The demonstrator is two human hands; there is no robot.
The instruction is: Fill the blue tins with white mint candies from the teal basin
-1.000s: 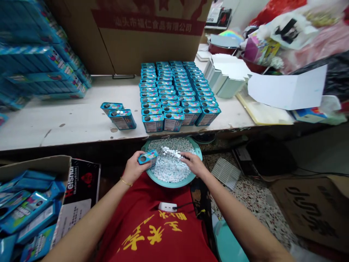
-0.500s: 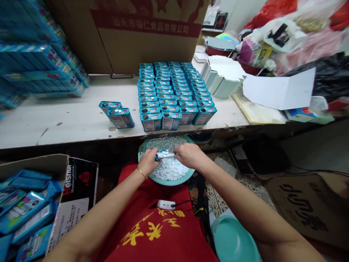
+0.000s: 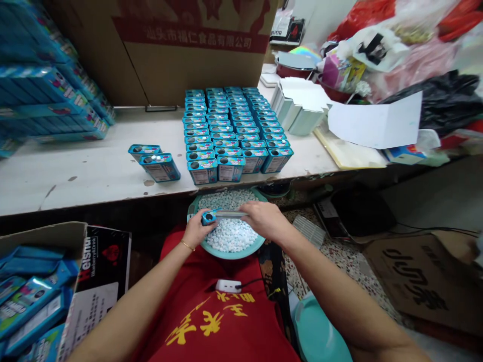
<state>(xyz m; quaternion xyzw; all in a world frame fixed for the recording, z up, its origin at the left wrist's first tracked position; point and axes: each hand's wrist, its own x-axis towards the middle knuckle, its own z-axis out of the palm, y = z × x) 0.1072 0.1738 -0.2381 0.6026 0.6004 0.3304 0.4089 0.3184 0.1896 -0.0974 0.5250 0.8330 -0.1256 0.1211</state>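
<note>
A small blue tin [image 3: 209,217] is gripped in my left hand [image 3: 196,230] above a teal basin [image 3: 252,250] on my lap. White and pale blue candies [image 3: 234,235] fill the basin. My right hand [image 3: 263,217] is closed on a narrow scoop [image 3: 231,214], whose far end meets the tin's top; no candies can be made out on it. On the table edge ahead stand packed rows of blue tins [image 3: 231,168]. Two more tins [image 3: 160,168] stand apart to their left, with a few white candies on top of one.
An open carton [image 3: 45,229] of blue tins is at the lower left. Stacked blue boxes [image 3: 49,108] stand at the table's left. White card stacks [image 3: 302,103] and plastic bags [image 3: 426,60] lie at the right. A teal lid or bowl [image 3: 320,327] is low on the right.
The white candies that lay on the scoop are gone from it. My left hand has tilted the tin so its top shows, and has shifted slightly left. The whole view has shifted a little.
</note>
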